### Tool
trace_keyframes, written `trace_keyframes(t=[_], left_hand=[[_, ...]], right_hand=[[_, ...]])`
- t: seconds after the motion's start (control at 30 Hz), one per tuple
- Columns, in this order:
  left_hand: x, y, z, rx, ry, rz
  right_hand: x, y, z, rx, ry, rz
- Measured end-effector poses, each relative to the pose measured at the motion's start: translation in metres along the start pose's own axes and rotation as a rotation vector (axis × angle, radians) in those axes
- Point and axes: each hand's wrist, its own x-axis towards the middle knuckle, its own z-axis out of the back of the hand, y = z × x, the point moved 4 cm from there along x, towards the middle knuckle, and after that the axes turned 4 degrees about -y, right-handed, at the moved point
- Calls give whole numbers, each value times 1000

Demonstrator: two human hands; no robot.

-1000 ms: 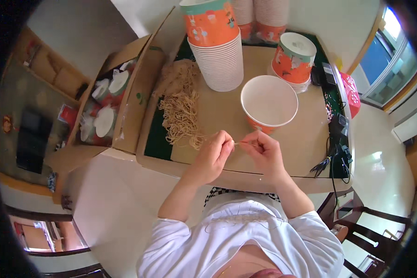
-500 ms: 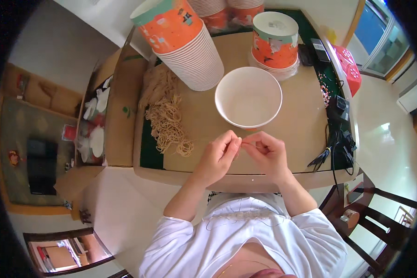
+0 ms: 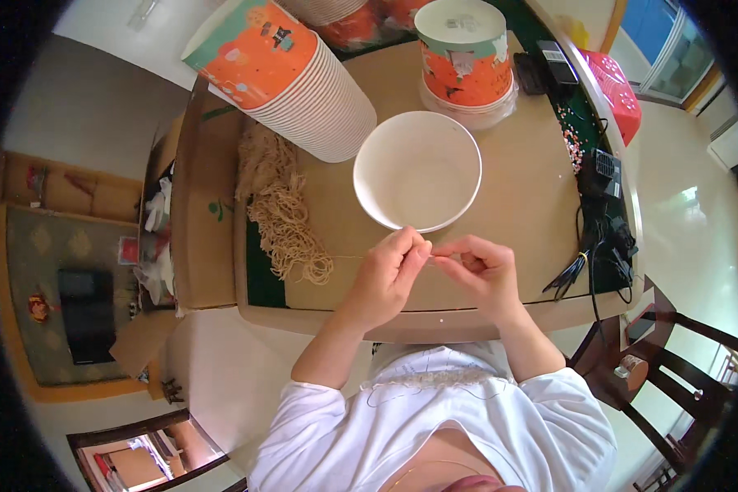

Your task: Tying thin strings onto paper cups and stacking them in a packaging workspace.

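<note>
Both my hands are raised close together over the near edge of the cardboard-covered table (image 3: 517,205). My left hand (image 3: 385,275) pinches a thin tan string between thumb and forefinger. My right hand (image 3: 485,275) is closed in a pinch on the same string, a short way to the right. From the left hand a strand runs back to a tangled heap of tan string (image 3: 291,238) on the table's left side. Just beyond my fingertips stands a white-lined paper tub (image 3: 418,168), open side up, with nothing visible inside.
A tall leaning stack of orange-and-green paper tubs (image 3: 307,94) rises behind the string heap. An upturned tub (image 3: 466,70) stands at the back right. Black cables (image 3: 603,254) and adapters line the right edge. An open cardboard box (image 3: 209,205) adjoins the left side.
The view has shifted slightly, so the tubs appear further left and higher. My hands have drawn slightly apart, and the string between them shows more plainly.
</note>
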Motion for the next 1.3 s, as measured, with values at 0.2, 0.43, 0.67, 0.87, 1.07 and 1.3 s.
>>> trace_keyframes(t=[0.2, 0.43, 0.67, 0.87, 1.07, 1.3], left_hand=[[7, -7, -5, 71, 20, 21], [11, -10, -13, 76, 49, -64], [19, -20, -23, 62, 94, -100], [46, -16, -29, 551, -154, -397], [10, -4, -6, 751, 41, -258], [21, -12, -29, 606, 32, -132]], right_hand=[[0, 2, 7, 19, -5, 26], [-1, -5, 14, 113, -57, -85], [0, -6, 27, 121, -152, -51], [-1, 5, 41, 165, -279, -7], [5, -15, 55, 193, -342, 18], [17, -35, 29, 273, -312, 154]])
